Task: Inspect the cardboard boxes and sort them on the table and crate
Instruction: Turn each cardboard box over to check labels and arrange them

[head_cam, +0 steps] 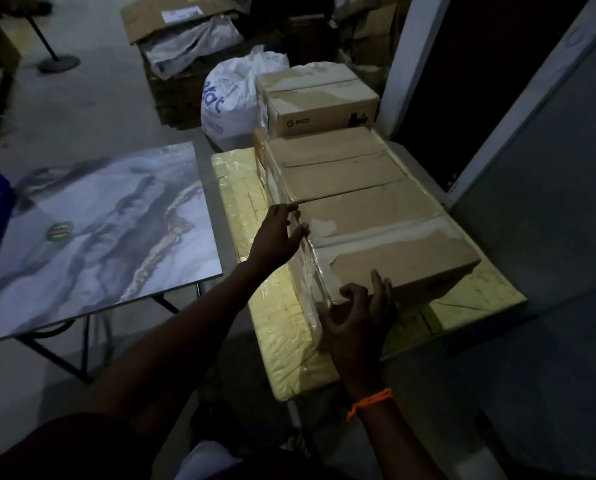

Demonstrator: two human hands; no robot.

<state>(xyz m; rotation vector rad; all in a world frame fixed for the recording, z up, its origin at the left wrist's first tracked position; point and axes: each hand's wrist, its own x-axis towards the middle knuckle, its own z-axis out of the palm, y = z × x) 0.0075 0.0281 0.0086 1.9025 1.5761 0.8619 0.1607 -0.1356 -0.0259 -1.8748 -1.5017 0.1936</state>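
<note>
While the near cardboard box lies on the worktop, left grip apart, fingers straight on its left edge, right grip half-curled at its corner, hold unclear.

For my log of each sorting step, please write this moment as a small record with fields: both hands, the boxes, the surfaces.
left hand: fingers straight, touching the left side of the near box
right hand: at the front corner of the near box, fingers partly curled; grip unclear
second box: directly behind the near box, touching it
printed box: farther back
support: yellow wrapped surface under the near box and second box
marble-pattern table: to the left, no boxes on it
</note>
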